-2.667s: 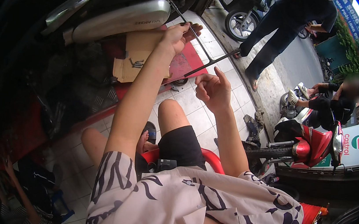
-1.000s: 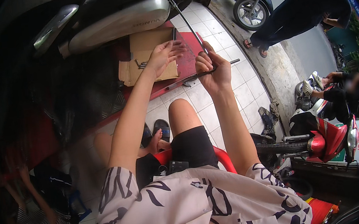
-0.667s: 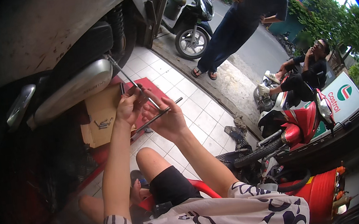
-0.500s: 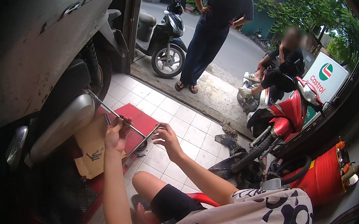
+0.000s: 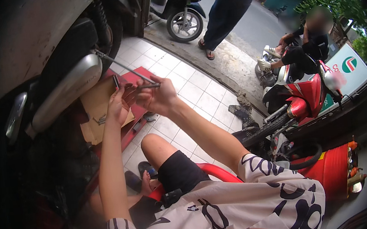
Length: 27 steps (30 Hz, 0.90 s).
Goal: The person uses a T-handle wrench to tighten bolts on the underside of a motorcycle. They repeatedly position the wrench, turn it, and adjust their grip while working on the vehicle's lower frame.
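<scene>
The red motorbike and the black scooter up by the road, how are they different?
The red motorbike has a person sitting close against it; the black scooter stands alone, though a standing person is near. The red motorbike sits nearer the person's hands, on the right; the black scooter is farther off, at the top by the road. The scooter's whole wheel shows; the red motorbike's front wheel is partly hidden. Both are parked beside the tiled floor.

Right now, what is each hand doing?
Left hand: raised by the chrome exhaust; grip cannot be told.
Right hand: closed on a thin metal rod.
</scene>
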Motion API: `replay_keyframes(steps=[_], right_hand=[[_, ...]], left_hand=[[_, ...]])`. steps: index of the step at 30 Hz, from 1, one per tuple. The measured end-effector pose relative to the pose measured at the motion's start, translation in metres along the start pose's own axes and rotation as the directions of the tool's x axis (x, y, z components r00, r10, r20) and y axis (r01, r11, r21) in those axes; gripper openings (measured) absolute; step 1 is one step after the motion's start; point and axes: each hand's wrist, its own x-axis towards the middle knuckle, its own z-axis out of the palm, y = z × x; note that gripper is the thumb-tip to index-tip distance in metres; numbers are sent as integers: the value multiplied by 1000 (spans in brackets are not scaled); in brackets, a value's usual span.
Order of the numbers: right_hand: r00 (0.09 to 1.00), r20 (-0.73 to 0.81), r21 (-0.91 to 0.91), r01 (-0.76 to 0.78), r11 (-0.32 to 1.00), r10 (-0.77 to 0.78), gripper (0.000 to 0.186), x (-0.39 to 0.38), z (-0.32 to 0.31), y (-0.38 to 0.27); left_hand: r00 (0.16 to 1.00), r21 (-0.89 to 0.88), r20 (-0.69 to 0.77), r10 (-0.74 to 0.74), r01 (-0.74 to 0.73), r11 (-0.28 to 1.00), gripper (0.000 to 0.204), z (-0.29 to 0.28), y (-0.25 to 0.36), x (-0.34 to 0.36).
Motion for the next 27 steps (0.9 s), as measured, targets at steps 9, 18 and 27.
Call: replay_keyframes(steps=[9,18,27], right_hand=[[999,40,-230,5,973,5,27,4,-23,2],[994,95,-9,-61,998,62,33,2,-32,-1],[999,-39,-437,-44,898,30,54,-20,-39,7]], left_hand=[[823,977,-212,528,169,129,20,-105,-29,-62],[993,-84,101,65,-57,995,29,39,7,-8],[999,-259,32,14,-5,966,17,61,12,4]])
